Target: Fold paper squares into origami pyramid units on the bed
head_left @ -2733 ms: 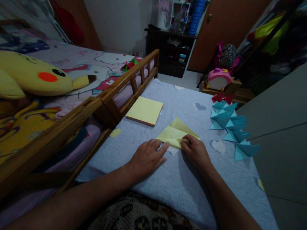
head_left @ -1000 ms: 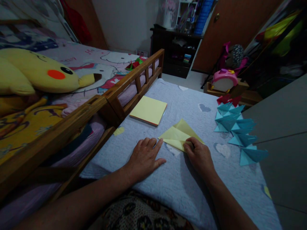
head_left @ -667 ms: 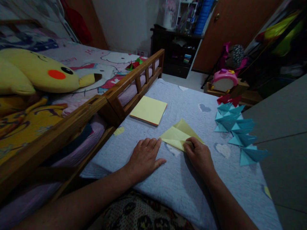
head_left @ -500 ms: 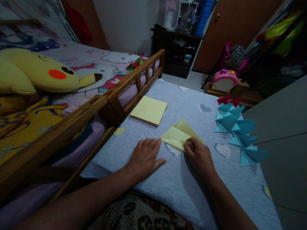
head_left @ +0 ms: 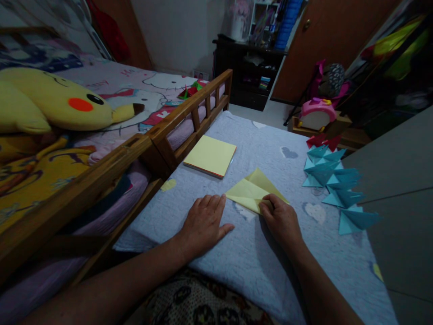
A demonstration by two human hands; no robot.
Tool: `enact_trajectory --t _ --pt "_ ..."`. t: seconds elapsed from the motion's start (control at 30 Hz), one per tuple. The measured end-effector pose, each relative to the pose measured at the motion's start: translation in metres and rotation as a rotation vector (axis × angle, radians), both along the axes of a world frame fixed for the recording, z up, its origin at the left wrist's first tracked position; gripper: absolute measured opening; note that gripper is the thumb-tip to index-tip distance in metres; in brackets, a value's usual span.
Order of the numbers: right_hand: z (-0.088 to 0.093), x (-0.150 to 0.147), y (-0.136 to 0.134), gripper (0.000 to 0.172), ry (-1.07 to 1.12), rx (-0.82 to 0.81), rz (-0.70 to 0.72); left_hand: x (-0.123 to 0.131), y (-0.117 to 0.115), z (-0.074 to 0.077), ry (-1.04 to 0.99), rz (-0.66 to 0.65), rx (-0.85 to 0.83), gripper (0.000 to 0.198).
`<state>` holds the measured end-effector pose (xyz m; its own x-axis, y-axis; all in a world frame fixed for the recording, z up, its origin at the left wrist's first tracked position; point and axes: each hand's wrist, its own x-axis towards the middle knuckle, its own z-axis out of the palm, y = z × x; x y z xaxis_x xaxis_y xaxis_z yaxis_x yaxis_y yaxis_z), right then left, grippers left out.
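Note:
A folded yellow sheet of paper [head_left: 251, 189] lies on the pale blue quilt [head_left: 264, 266]. My right hand [head_left: 282, 220] has its fingers curled and pressed on the near right corner of that sheet. My left hand [head_left: 203, 222] lies flat on the quilt, fingers stretched out, its fingertips just short of the sheet's left corner.
A stack of yellow square paper [head_left: 210, 156] lies beyond my left hand. Several folded blue paper pieces [head_left: 333, 180] and a red one [head_left: 318, 140] line the right edge. A wooden bed rail [head_left: 158, 135] and a yellow plush toy [head_left: 57, 106] are on the left.
My left hand has slid slightly left, off the yellow sheet's corner. My right hand has stayed on the sheet. The view shifted a little.

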<state>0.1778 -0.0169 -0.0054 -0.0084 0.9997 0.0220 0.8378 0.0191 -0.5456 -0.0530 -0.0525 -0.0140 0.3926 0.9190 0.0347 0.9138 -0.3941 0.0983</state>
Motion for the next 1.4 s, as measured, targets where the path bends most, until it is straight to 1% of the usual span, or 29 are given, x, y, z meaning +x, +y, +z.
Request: enact_trajectory --t 0.23,0.43,0.67,0.8,1.03,1.4 --pt "-0.0025 0.0002 -0.0017 0.021 -0.031 0.042 0.022 0.0006 0.0002 0.0018 0.007 0.005 -0.003 0.067" --pt "-0.0034 0.0012 -0.0011 0.021 -0.048 0.029 0.029 0.0005 -0.0003 0.0023 0.001 0.000 0.018 0.072" --pt "-0.0025 0.0002 -0.0011 0.021 -0.040 0.028 0.020 0.0002 0.0001 0.0059 0.037 -0.043 0.033 0.064" --pt "-0.0021 0.0007 -0.0004 0.021 -0.032 0.013 0.027 0.0000 0.0000 0.0076 0.048 -0.042 0.010 0.064" --pt "-0.0016 0.0005 -0.0008 0.021 -0.030 0.012 0.025 -0.0004 -0.0001 0.0055 0.048 -0.022 -0.009 0.065" --pt "-0.0014 0.0000 -0.0013 0.019 -0.054 0.011 0.028 -0.0025 0.0004 0.0025 0.028 -0.018 0.015 0.064"
